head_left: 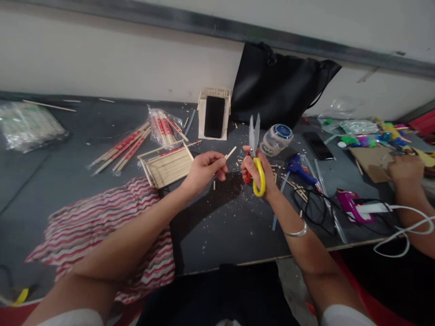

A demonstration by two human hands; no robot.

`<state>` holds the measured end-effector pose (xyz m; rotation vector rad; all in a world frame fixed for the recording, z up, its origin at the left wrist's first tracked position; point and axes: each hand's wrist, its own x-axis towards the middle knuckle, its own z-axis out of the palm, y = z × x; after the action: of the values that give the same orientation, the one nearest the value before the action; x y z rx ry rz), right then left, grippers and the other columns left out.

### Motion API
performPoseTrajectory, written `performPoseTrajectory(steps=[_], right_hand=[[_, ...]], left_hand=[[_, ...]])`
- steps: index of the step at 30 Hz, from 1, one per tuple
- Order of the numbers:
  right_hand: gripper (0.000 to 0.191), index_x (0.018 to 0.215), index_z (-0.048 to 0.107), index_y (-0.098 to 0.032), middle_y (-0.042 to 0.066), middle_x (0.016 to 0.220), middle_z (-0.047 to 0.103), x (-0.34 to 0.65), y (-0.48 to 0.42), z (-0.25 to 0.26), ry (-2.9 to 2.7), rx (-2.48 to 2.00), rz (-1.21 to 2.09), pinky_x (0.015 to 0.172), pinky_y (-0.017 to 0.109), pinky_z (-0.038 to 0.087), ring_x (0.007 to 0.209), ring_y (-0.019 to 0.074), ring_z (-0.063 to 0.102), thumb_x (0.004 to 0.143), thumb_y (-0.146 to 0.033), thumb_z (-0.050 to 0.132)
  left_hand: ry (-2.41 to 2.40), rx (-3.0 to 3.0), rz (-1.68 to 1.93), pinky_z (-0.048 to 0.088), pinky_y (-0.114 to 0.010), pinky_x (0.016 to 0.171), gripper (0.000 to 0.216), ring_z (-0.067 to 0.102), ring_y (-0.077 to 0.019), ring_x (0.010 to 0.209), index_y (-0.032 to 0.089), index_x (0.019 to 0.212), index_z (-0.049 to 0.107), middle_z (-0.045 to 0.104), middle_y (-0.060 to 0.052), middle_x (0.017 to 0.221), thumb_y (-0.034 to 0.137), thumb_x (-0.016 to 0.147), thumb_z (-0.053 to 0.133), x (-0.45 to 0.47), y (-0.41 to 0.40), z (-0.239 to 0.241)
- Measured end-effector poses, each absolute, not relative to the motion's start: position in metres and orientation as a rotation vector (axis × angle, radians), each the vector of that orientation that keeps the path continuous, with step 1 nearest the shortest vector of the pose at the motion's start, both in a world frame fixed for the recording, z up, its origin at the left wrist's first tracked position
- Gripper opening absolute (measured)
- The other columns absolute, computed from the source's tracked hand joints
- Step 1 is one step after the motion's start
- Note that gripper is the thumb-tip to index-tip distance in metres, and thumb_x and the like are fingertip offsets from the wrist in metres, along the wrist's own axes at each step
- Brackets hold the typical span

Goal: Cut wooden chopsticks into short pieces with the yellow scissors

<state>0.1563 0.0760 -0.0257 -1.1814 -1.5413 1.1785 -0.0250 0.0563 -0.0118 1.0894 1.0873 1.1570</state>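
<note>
My left hand (208,171) pinches a short pale wooden stick (231,153), which points up and right. In my right hand (260,174) is a pair of scissors (254,140) with one yellow and one red handle; the blades point upward and stand slightly apart. The stick's tip is just left of the scissors, not between the blades. Left of my left hand lies a small frame built of wooden sticks (170,168). A short cut piece of stick (214,185) and many small scraps are scattered on the dark table between and below my hands.
A phone (214,117) leans on a stick-built stand at the back. Near my right hand are a clear jar (276,139), a blue glue gun (300,169) and black cable. Packs of sticks (124,149) and a striped cloth (112,222) lie left. Another person's hand (406,170) is at far right.
</note>
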Motion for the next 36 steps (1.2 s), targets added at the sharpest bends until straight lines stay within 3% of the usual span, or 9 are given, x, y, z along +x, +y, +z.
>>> performPoseTrajectory(steps=[7, 19, 36], right_hand=[[0.065, 0.121, 0.058, -0.024, -0.005, 0.067, 0.049, 0.157, 0.068, -0.014, -1.933, -1.102, 1.092, 0.057, 0.028, 0.042, 0.058, 0.0124, 0.044, 0.081, -0.075, 0.06], [0.068, 0.125, 0.062, -0.019, 0.0, 0.077, 0.058, 0.155, 0.064, -0.012, -2.082, -1.109, 1.06, 0.07, 0.03, 0.045, 0.067, 0.0153, 0.053, 0.081, -0.071, 0.063], [0.064, 0.123, 0.062, -0.02, 0.001, 0.082, 0.063, 0.155, 0.063, -0.01, -2.077, -1.071, 1.144, 0.068, 0.029, 0.045, 0.069, 0.0153, 0.054, 0.082, -0.07, 0.063]], left_hand=[[1.271, 1.359, 1.296, 0.044, -0.022, 0.048, 0.013, 0.056, -0.0074, 0.046, 0.019, 0.073, 0.06, 0.065, 0.0, 0.062, 0.02, 0.086, 0.06, -0.047, 0.058, 0.01], [1.363, 1.606, 1.204, 0.037, -0.022, 0.047, 0.015, 0.051, -0.007, 0.043, 0.019, 0.073, 0.061, 0.057, 0.004, 0.054, 0.016, 0.087, 0.056, -0.041, 0.053, 0.011], [1.474, 1.802, 1.198, 0.037, -0.025, 0.057, 0.01, 0.052, -0.0119, 0.057, 0.02, 0.08, 0.065, 0.059, 0.002, 0.059, 0.019, 0.086, 0.056, -0.041, 0.05, 0.005]])
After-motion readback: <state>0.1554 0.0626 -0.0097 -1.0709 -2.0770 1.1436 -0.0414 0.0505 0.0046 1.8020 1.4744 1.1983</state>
